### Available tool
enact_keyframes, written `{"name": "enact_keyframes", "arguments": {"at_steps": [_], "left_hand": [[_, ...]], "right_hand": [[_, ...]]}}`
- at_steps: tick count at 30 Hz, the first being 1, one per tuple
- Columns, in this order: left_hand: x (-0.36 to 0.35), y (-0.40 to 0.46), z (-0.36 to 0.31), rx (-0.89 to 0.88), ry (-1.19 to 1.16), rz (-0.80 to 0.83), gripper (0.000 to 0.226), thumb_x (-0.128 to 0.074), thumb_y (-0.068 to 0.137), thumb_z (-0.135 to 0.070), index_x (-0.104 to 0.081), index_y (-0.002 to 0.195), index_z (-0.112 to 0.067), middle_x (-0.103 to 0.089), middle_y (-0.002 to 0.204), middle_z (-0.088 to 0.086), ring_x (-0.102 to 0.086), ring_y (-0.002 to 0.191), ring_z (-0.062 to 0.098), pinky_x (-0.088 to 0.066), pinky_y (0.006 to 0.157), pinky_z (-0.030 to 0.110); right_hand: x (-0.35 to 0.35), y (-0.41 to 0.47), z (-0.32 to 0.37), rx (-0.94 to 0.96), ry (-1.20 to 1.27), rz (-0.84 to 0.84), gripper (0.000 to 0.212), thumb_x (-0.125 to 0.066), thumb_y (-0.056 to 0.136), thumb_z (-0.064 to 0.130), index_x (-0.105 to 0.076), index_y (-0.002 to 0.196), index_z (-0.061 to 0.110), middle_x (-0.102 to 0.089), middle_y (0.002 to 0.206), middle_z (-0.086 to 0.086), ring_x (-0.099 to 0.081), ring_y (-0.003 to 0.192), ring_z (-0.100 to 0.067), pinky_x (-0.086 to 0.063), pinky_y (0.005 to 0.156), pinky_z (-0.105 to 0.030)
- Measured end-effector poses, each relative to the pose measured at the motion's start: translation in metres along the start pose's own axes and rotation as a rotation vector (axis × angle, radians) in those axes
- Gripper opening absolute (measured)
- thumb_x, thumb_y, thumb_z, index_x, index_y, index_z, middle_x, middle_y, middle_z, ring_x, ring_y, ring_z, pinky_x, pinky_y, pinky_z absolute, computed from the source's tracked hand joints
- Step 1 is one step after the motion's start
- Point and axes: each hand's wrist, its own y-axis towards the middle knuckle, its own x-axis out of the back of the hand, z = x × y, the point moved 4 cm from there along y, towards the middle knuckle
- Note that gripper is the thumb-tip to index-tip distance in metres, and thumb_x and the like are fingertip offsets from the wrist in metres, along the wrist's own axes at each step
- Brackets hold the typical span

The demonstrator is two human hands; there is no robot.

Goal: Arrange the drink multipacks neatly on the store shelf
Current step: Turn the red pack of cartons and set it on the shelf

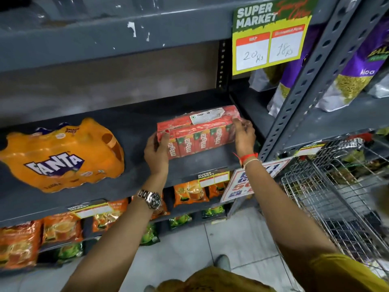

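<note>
A red shrink-wrapped Maaza carton multipack rests on the dark grey shelf, towards its right end. My left hand grips the pack's left end, thumb on top. My right hand holds the right end against the plastic wrap. An orange Fanta multipack lies on the same shelf at the left, apart from the Maaza pack, with bare shelf between them.
A slotted grey upright borders the shelf on the right. Beyond it stand purple snack bags and a wire basket rack. A yellow price sign hangs from the shelf above. Orange tea packets fill the shelves below.
</note>
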Motion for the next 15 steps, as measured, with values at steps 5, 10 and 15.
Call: {"name": "enact_keyframes", "arguments": {"at_steps": [5,10,15], "left_hand": [[0.008,-0.010,0.002,-0.044,0.035,0.100,0.029,-0.059,0.086,-0.033,-0.065,0.106,-0.013,-0.070,0.090,-0.004,-0.067,0.082,0.008,-0.054,0.079,0.029],[0.015,-0.029,0.004,-0.099,0.047,0.108,0.034,-0.058,0.087,-0.033,-0.066,0.104,-0.006,-0.070,0.087,0.002,-0.068,0.080,0.014,-0.054,0.074,0.029],[0.020,-0.038,0.004,-0.126,0.107,0.072,0.031,-0.059,0.085,-0.036,-0.068,0.101,-0.010,-0.071,0.090,0.011,-0.068,0.076,0.018,-0.054,0.067,0.031]], "right_hand": [[0.011,-0.019,-0.009,0.014,0.060,-0.124,0.008,-0.058,0.089,0.021,-0.054,0.083,0.019,-0.061,0.089,-0.002,-0.055,0.085,-0.016,-0.043,0.067,-0.016],[0.022,-0.035,-0.016,0.047,0.046,-0.138,0.011,-0.054,0.093,0.022,-0.052,0.095,0.012,-0.059,0.096,-0.005,-0.055,0.083,-0.013,-0.041,0.059,-0.001],[0.024,-0.042,-0.013,0.052,0.091,-0.110,0.007,-0.052,0.094,0.023,-0.053,0.089,0.019,-0.060,0.096,-0.006,-0.058,0.086,-0.015,-0.046,0.070,-0.018]]}}
